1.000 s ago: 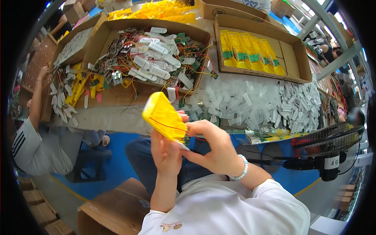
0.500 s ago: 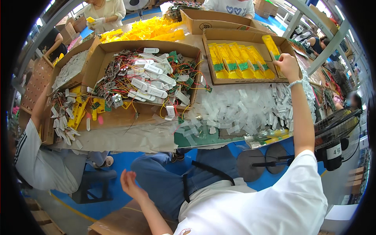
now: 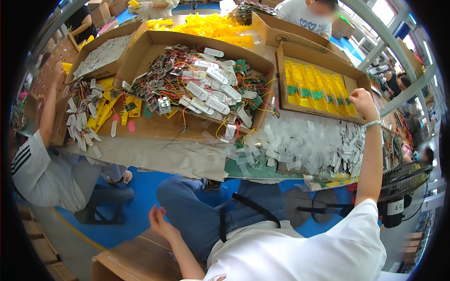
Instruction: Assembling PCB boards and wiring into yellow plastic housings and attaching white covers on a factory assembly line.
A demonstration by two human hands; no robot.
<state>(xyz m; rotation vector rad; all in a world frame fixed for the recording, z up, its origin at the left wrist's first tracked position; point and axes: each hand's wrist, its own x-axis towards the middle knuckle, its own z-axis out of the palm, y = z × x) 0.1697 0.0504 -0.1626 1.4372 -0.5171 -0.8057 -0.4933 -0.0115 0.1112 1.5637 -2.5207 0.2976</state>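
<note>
"How's your grip?"

"My right grip [image 3: 364, 103] is curled at the end yellow casing [image 3: 343, 95]; whether it's clamped, I can't tell. My left grip [image 3: 164, 225] hangs loosely apart."

"And the casing?"

"Long, with a green board [image 3: 348, 100], in the cardboard tray [image 3: 304, 55], just left of my right fingertips."

A black fan [image 3: 404, 180] with a wire cage stands at the right, below a pale metal frame [image 3: 411, 91]. At the left, a co-worker [image 3: 35, 164] in a striped white sleeve is beside a dark stool [image 3: 101, 200] on the blue floor [image 3: 144, 199]. Brown cartons [image 3: 36, 240] are stacked at lower left.
</note>
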